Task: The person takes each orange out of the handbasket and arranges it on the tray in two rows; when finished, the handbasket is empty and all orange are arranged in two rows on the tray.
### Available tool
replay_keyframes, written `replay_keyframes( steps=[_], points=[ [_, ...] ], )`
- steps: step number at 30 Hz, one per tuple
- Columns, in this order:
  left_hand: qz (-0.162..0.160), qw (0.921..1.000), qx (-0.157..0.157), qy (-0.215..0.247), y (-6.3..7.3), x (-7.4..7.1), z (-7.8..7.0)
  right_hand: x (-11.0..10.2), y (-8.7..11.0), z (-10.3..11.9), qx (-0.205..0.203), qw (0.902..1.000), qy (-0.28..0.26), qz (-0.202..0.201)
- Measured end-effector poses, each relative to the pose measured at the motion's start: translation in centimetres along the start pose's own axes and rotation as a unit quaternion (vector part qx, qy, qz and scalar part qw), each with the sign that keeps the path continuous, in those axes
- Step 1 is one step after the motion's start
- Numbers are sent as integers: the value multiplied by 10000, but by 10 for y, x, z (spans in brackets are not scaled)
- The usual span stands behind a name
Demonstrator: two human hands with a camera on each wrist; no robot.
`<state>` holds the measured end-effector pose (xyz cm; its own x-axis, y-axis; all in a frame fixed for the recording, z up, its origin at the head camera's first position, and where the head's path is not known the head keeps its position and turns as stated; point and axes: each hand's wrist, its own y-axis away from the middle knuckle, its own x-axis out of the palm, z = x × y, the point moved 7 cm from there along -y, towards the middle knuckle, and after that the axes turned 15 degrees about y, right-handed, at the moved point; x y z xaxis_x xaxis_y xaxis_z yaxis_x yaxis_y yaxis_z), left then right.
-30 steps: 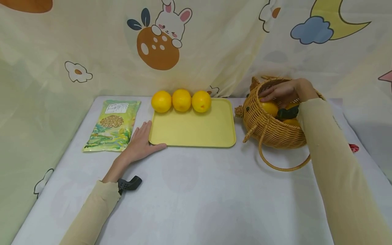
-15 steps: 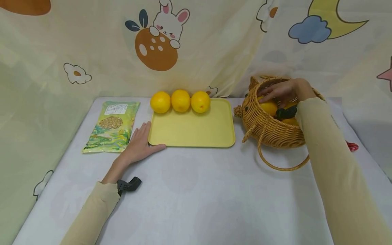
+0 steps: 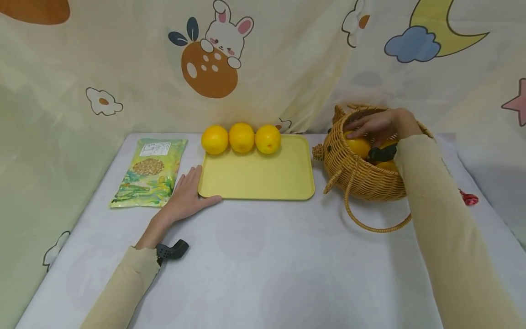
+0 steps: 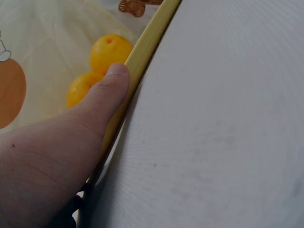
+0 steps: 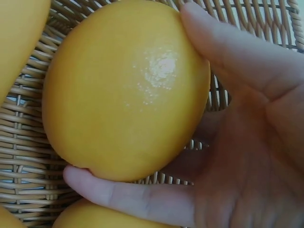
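My left hand [image 3: 186, 197] lies at the near left corner of a yellow tray [image 3: 259, 180], fingers straight along its left side, thumb along its front edge. In the left wrist view the thumb [image 4: 107, 97] touches the tray's rim [image 4: 147, 42]. Three oranges [image 3: 241, 137] sit in a row at the tray's back left. Inside a wicker pig-shaped basket [image 3: 361, 176], my right hand [image 3: 380, 124] has thumb and fingers around an orange [image 5: 123, 90]. More yellow-orange fruit lies beside it, partly hidden.
Left of the tray lies a green-yellow bag [image 3: 149, 171] with a picture of beans or grains. The basket's handle [image 3: 376, 230] hangs forward onto the white table [image 3: 255, 265]. A small red item [image 3: 469, 198] shows beyond the right sleeve. A patterned cloth [image 3: 135, 68] hangs behind.
The head view has shifted slightly, so the scene sits a little lower. Both hands stay nearly in place: the left at the tray corner, the right in the basket.
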<state>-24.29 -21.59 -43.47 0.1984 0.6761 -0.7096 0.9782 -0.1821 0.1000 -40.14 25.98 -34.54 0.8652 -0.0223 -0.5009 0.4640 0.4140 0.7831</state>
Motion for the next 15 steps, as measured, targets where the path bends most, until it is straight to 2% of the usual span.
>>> replay_keyframes(
  steps=[4,11,15],
  points=[
    [6,10000,-4,-15,0,0,0,1,2,0,3,9999,-161,-15],
    [-21,10000,-7,-28,0,-2,-1,6,3,4,-50,9992,-326,237],
    [-12,10000,11,-29,0,-1,0,6,4,4,-16,9994,-308,143]
  ],
)
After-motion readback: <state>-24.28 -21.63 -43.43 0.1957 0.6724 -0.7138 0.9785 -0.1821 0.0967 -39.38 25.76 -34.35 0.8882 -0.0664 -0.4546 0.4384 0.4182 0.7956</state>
